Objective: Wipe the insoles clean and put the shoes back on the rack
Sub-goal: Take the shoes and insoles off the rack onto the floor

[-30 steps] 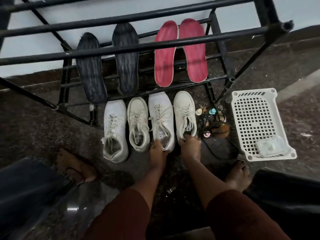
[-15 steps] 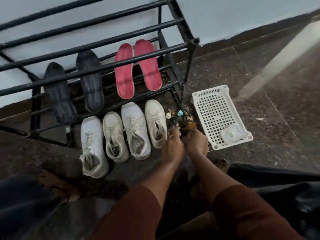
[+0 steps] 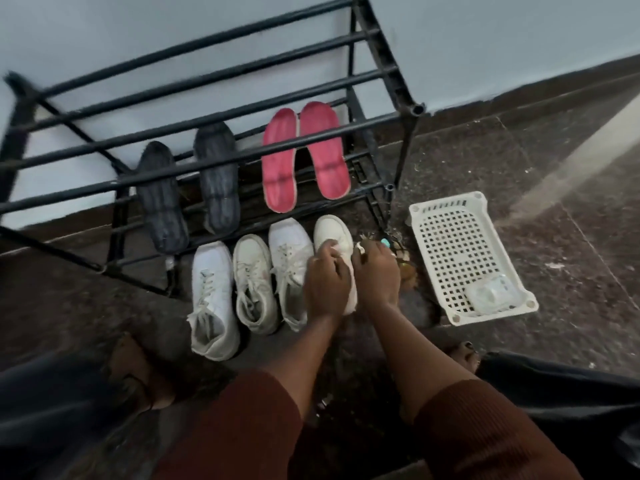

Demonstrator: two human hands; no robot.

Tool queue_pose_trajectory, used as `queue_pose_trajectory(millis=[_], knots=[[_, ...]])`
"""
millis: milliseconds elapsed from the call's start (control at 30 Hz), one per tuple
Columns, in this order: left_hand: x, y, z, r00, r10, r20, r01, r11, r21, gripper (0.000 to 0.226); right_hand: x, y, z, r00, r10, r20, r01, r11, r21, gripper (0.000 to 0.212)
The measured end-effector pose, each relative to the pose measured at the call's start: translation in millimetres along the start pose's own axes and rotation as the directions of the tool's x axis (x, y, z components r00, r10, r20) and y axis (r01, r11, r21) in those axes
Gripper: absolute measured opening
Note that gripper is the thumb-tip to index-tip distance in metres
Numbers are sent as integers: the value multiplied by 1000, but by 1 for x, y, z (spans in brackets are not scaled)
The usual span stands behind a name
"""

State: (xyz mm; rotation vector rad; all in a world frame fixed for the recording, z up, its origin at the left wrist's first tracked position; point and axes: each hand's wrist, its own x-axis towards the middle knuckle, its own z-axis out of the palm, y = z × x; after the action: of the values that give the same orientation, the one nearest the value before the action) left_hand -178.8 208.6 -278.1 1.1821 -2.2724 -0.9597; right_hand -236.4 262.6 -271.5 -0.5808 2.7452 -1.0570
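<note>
Cream-white lace-up sneaker (image 3: 333, 233): hands back from small bottles (image 3: 385, 242), shoe work resuming. Left hand (image 3: 327, 282) pinches its upper; right hand (image 3: 375, 275) grip unclear.

Domestic premises, most likely an entrance or hallway corner of a dwelling. A black tubular-metal shoe rack (image 3: 417, 109) stands against a pale blue-grey painted wall (image 3: 485, 39) finished with a dark skirting band (image 3: 519, 98). The flooring is dark speckled polished stone (image 3: 519, 161) with visible tile joints. Two red foam insoles (image 3: 278, 168) and two dark grey insoles (image 3: 161, 195) lean on the rack's lower bars. Four white lace-up sneakers (image 3: 211, 289) sit in a row on the floor just in front. A white perforated plastic basket (image 3: 446, 201) lies beside the rack.
</note>
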Motion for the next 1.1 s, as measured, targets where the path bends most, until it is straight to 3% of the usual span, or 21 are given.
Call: queue_pose_trajectory(millis=[133, 200, 267, 400, 500, 600, 733, 833, 900, 967, 1100], knots=[[68, -33, -79, 953, 18, -303, 5, 997, 74, 30, 17, -81, 35, 981, -188, 39, 182, 977, 107, 18], [103, -54, -116, 914, -46, -403, 119, 980, 159, 35, 30, -121, 56, 971, -203, 122, 188, 974, 123, 24], [133, -77, -146, 879, -192, -436, 325, 911, 253, 53, 41, -155, 78, 957, -191, 217, 170, 979, 112, 33], [178, -110, -173, 806, -484, -341, 581, 760, 291, 89, 53, -199, 110, 947, -105, 304, 76, 991, 107, 56], [202, -124, -174, 715, -652, -253, 699, 679, 223, 102, 57, -215, 131, 929, 1, 370, 4, 1000, -13, 83], [216, -136, -173, 774, -624, -109, 611, 691, 386, 97, 57, -223, 149, 910, 78, 407, -26, 991, -132, 98], [224, -141, -176, 825, -552, -119, 534, 696, 480, 82, 58, -229, 159, 912, 136, 388, -38, 968, -250, 77], [209, -132, -184, 806, -576, -138, 584, 733, 350, 90, 54, -232, 155, 910, 174, 375, -97, 972, -216, 60], [189, -127, -184, 772, -615, -160, 631, 771, 83, 94, 44, -229, 146, 897, 177, 405, -125, 980, -152, 54], [161, -119, -182, 753, -624, -210, 610, 781, -132, 98, 26, -222, 132, 903, 107, 416, -53, 989, -140, 60], [92, -110, -175, 737, -621, -266, 550, 781, -296, 102, -24, -198, 102, 920, -2, 391, 28, 998, -60, 72]])
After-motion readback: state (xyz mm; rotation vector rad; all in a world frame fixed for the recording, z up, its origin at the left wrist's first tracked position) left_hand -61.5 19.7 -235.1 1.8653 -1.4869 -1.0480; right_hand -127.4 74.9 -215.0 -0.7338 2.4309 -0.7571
